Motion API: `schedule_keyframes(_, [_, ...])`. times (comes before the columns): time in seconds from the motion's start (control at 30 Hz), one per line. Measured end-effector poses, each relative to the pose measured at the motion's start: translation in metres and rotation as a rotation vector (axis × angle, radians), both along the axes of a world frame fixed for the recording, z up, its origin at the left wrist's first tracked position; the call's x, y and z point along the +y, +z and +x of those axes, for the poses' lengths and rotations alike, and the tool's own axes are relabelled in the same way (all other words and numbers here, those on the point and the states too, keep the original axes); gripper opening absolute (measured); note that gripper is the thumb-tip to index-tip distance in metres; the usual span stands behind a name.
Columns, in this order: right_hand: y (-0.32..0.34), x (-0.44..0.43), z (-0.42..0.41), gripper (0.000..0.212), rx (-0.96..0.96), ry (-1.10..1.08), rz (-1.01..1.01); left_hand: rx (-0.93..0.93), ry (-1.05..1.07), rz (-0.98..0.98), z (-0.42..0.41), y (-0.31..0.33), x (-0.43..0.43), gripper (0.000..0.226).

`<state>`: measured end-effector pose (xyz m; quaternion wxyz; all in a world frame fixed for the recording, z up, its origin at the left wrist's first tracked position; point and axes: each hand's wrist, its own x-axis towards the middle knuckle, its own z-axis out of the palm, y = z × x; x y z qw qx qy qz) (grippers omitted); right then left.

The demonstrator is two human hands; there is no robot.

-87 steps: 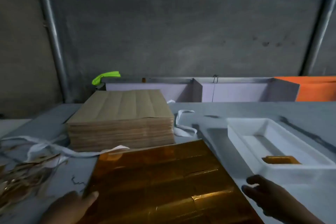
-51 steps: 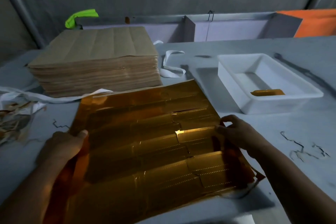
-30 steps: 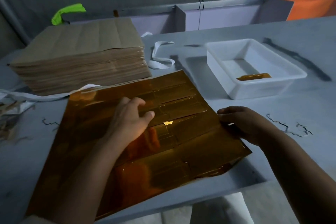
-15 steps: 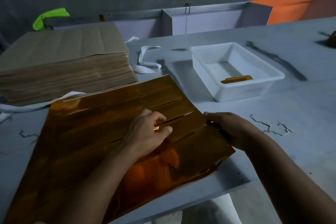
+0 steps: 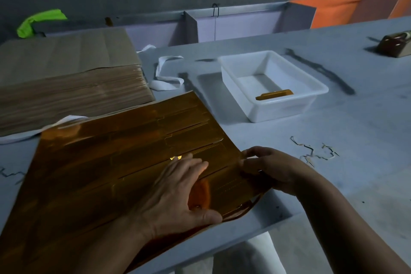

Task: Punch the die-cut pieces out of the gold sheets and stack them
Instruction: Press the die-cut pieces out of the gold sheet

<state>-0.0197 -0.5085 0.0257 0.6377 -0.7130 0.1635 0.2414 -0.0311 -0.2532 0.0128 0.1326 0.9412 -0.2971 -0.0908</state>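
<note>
The gold sheet [image 5: 124, 162] lies flat on the desk [image 5: 367, 131], turned at an angle, and its near right corner reaches over the front edge of the desk. Die-cut lines run across it in long strips. The left hand [image 5: 178, 191] rests on the right part of the sheet with its fingers straight and close together, pressing down; the thumb lies along the near edge of the sheet. The right hand [image 5: 273, 167] is at the right edge of the sheet, with its fingers curled and the thumb on top, pinching that edge just beside the left fingertips.

Further back, toward the middle of the desk, stands a white tray [image 5: 289, 107] with one gold piece [image 5: 274, 94] lying in it. At the back left corner is a thick stack of brown sheets [image 5: 66, 87], and a white strap [image 5: 164, 73] lies between the stack and the tray. Thin scraps [image 5: 311, 151] lie to the right of the right hand. A tape dispenser [image 5: 395, 44] sits at the back right edge; it is too dark to read any writing on it.
</note>
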Motion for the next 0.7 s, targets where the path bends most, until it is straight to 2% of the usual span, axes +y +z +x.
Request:
schedule_keyframes(0.13, [-0.005, -0.001, -0.003, 0.034, 0.023, -0.004, 0.019, 0.074, 0.003, -0.016, -0.005, -0.002, 0.007, 0.137])
schedule_keyframes(0.23, [-0.006, -0.001, -0.003, 0.038, 0.031, 0.002, 0.024, 0.092, -0.027, 0.022, -0.006, -0.005, 0.009, 0.129])
schedule_keyframes(0.33, [-0.006, 0.0, -0.003, 0.038, 0.024, -0.013, 0.048, 0.064, -0.043, 0.061, -0.005, -0.008, 0.009, 0.123])
schedule_keyframes(0.7, [-0.004, -0.001, -0.008, 0.033, -0.004, -0.035, 0.171, 0.076, -0.029, 0.039, -0.004, -0.011, 0.01, 0.123])
